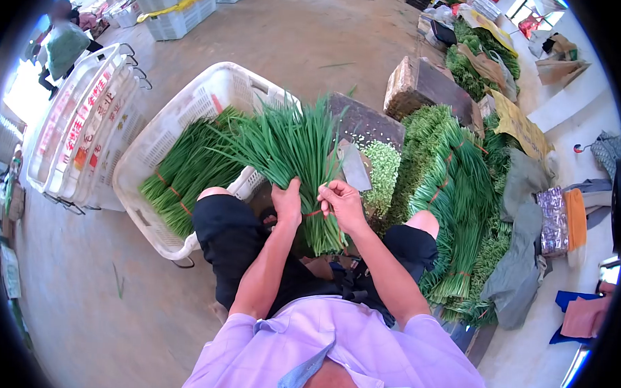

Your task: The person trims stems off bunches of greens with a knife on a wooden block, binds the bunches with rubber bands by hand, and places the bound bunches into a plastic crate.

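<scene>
Between my knees I hold a bunch of green garlic chives, leaves fanned away from me and pale stem ends toward me. My left hand is closed around the left side of the bunch. A thin red band crosses the stems. At its right end, my right hand is closed, thumb and fingers pinched on the band. Just beyond the right hand, a flat grey blade lies on a dark block beside a heap of chopped stem bits.
A white plastic crate with banded chive bunches stands at my left. Stacked white crates are farther left. Piled chives lie at my right, near a wooden block. A person is at the far left.
</scene>
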Demonstrator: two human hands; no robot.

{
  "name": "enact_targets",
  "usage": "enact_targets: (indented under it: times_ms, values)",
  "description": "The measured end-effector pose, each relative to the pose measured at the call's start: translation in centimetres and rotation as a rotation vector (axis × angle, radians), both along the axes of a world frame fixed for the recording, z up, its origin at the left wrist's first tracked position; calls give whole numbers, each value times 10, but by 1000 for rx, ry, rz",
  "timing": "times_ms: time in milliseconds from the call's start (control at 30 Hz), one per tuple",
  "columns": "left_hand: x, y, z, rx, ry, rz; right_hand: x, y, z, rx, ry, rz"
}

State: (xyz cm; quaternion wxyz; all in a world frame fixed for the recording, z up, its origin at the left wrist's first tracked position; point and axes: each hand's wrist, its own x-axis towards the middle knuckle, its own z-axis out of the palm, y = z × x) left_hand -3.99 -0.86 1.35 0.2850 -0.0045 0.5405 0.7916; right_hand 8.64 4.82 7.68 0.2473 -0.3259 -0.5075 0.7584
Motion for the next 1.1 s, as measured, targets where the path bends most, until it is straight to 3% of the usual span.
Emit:
enact_targets:
  times_ms: [67,167,300,367,400,433,500,567,700,767,800,867,967,1100]
  values:
    - [3,2,6,4,-4,-20,-4,4,5,-17,35,-34]
    - [2,5,-5,-3,46,5,-10,13,24,161,65,-94]
    - [4,3,-10,-84,164,-14,-29,27,80,345,233,-204]
    - [7,2,-3,-39,215,-35,-37,30,95,274,38,161]
    - [8,2,-3,-34,219,-39,-47,31,84,313,-55,222]
    - [9,1,-3,-86,267,-65,-55,30,76,319,-51,217]
    - [9,1,-1,-134,318,-85,-67,29,66,671,-193,317]
    - [12,-1,4,31,255,-96,-74,27,60,735,-196,304]
    - [13,3,-5,97,276,-79,-78,34,46,1029,-209,312]
    - [13,6,-7,77,307,-68,-73,33,54,571,-239,211]
    - [12,7,-7,54,337,-54,-70,35,58,572,-240,215]
    - [7,6,-18,-38,361,-67,-59,46,67,270,22,-11]
    - [5,-1,-12,-168,390,-94,-26,67,92,381,156,-296]
    - [-14,-1,-2,89,54,-3,33,91,80,647,-24,-623]
